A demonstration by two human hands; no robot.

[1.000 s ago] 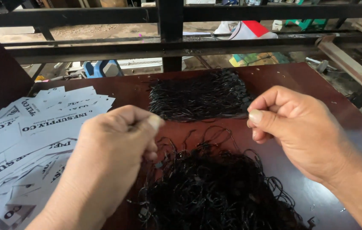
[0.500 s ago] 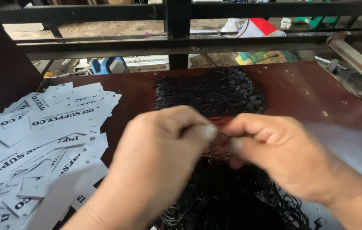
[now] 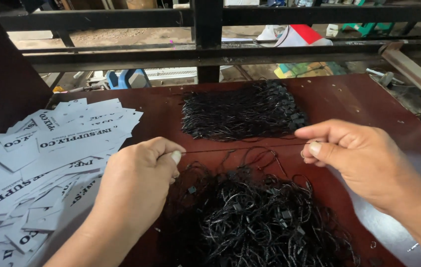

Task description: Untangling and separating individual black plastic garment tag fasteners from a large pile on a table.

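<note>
Half a second back the hands were bunched together over the tangle; now they are drawn apart. A single black cord (image 3: 242, 147) is pulled taut between left hand (image 3: 138, 178) and right hand (image 3: 364, 158), each pinching one end. It is stretched above the loose tangled pile (image 3: 255, 222) at 6 o'clock; the straightened bundle (image 3: 240, 111) lies at 12, white paper tags (image 3: 47, 158) at 9. One strand judged separated.

So the tabletop (image 3: 359, 99) is a deep reddish-brown, kinda glossy, with a few pale specks. The string (image 3: 240, 148) stretched between the hands is black and thin. The tangled pile of strings (image 3: 255, 222) up front is all black with a bit of shine, same black for the tidy bundle (image 3: 240, 111) further back. The paper tags (image 3: 47, 158) on the left are white with bold black lettering. The railing (image 3: 210, 34) behind is black-painted metal. Past it there's a red and white thing (image 3: 302, 35), something blue (image 3: 126, 76), and a green bit (image 3: 369, 27).
</note>
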